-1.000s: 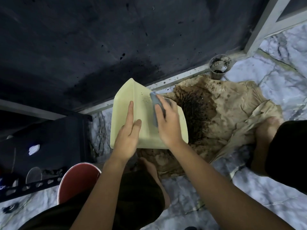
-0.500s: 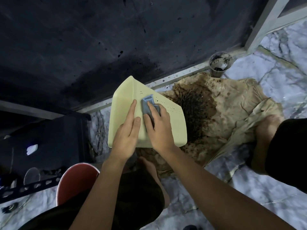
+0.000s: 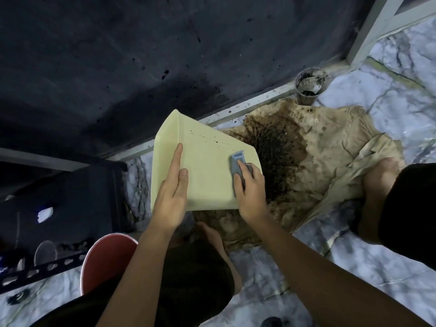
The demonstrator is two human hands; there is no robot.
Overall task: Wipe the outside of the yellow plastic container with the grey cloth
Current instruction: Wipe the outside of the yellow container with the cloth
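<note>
We had the yellow plastic container (image 3: 207, 171) tipped up in front of us, its broad outer face turned toward the camera and held above the stained tan sheet (image 3: 330, 147) spread on the marble floor (image 3: 389, 95). Our left hand (image 3: 171, 197) lay flat against that face near its left edge, fingers straight and close together, the index finger stretched up along the ridge, the thumb out of sight. Our right hand (image 3: 250, 190) pressed the grey cloth (image 3: 237, 165) onto the container's right side, close to the right edge; the fingers were laid over the folded cloth, lightly bent, and we could not tell whether the thumb was tucked under it. A line of dark specks (image 3: 210, 139) ran across the yellow face above the cloth, untouched by it. Beyond the right edge, a heap of dark soil (image 3: 278, 149) sat on the sheet. A dirty clear cup (image 3: 310, 87) stood at the sheet's far corner, against the pale frame rail (image 3: 247, 102) below the dark panel (image 3: 165, 55). A red bucket (image 3: 103, 260) showed at lower left beside our knee, and a bare foot (image 3: 212, 234) rested on the sheet's near edge under the container.
</note>
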